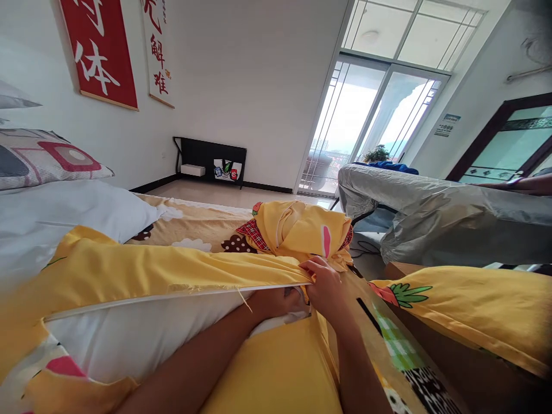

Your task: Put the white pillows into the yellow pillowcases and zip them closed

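Observation:
A yellow fabric cover lies across the bed in front of me with a long slit standing open, its edge frayed and a loose thread hanging. White filling, soft like a pillow or quilt, shows through this slit. My left hand reaches into the opening, its fingers closed on a bunched part of the white filling and partly hidden by the cover. At the right end of the slit, my right hand pinches the cover's edge, right beside the left hand.
Beyond my hands sits a crumpled yellow cloth bundle on the patterned bed sheet. Yellow carrot-print fabric lies at right. White pillows are at left. A grey-covered table stands at right, with a person's arm behind it.

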`<act>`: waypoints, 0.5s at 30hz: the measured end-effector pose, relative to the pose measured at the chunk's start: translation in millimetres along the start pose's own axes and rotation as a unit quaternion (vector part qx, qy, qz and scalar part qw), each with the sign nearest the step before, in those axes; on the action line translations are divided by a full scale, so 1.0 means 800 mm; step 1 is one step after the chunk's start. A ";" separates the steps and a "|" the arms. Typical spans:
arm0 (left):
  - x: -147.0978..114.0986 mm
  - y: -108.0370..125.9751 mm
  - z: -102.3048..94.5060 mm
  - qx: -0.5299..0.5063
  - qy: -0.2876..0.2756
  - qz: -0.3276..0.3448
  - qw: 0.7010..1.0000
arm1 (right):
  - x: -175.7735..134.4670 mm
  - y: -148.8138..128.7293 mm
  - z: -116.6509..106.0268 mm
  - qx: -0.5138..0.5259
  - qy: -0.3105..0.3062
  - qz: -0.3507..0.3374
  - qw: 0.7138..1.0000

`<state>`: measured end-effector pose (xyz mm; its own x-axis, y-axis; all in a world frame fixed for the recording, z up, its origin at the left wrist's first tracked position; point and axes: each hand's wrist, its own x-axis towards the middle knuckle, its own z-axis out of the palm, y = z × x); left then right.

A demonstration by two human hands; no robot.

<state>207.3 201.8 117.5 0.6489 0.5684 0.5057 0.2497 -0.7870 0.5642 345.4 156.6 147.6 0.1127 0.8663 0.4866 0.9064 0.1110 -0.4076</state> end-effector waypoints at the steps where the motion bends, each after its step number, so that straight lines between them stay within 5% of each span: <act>1: 0.000 0.005 -0.006 0.015 -0.016 0.010 1.000 | -0.001 0.000 -0.002 0.012 -0.007 -0.001 1.000; 10: -0.031 0.046 -0.042 0.244 -0.168 0.171 0.940 | -0.012 -0.019 -0.013 0.000 -0.062 0.023 0.998; 15: -0.054 0.062 -0.030 0.371 -0.084 0.258 0.888 | -0.022 -0.027 -0.024 -0.012 -0.119 0.015 0.993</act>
<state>174.4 144.2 139.3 0.8967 0.0914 0.4331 0.2523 -0.9095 -0.3305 331.7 129.7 163.0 0.0435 0.9598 0.2774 0.9137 0.0741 -0.3996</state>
